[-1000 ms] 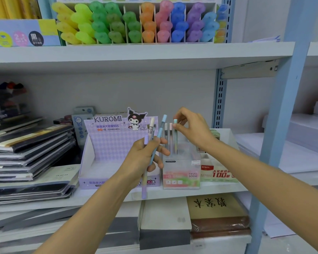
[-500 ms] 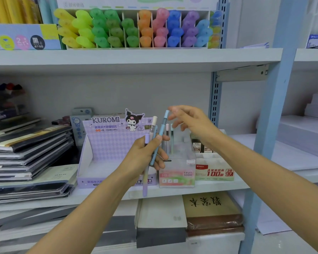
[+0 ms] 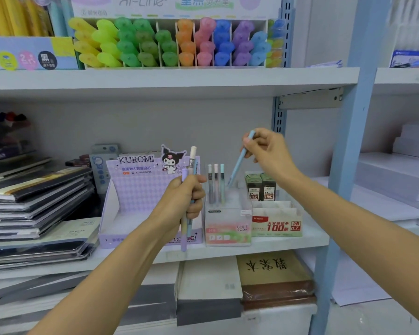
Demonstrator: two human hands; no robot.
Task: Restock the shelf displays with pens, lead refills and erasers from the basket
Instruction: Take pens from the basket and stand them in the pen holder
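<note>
Shop shelving, grey boards on blue uprights; middle shelf (image 3: 288,240) carries the displays. Blue lead tube (image 3: 238,163) is pinched near its top end by right hand (image 3: 267,151), long axis tilted, top up-right, lower tip down-left, dipping into clear Fruit Soda box (image 3: 228,228) just right of three tubes (image 3: 216,183) standing upright in it. R wrist bent down, forearm coming in from lower right, fingers closed round the tube. Left hand (image 3: 183,204) is a fist held in front of purple Kuromi box (image 3: 140,189), gripping a bundle of tubes (image 3: 190,165), approx vertical, ends sticking out above and below the fist. Green 100-pc refill box (image 3: 276,226) sits touching the clear box's right side. Notebook stacks (image 3: 34,201) lie at left; highlighters (image 3: 174,44) fill the shelf above.
</note>
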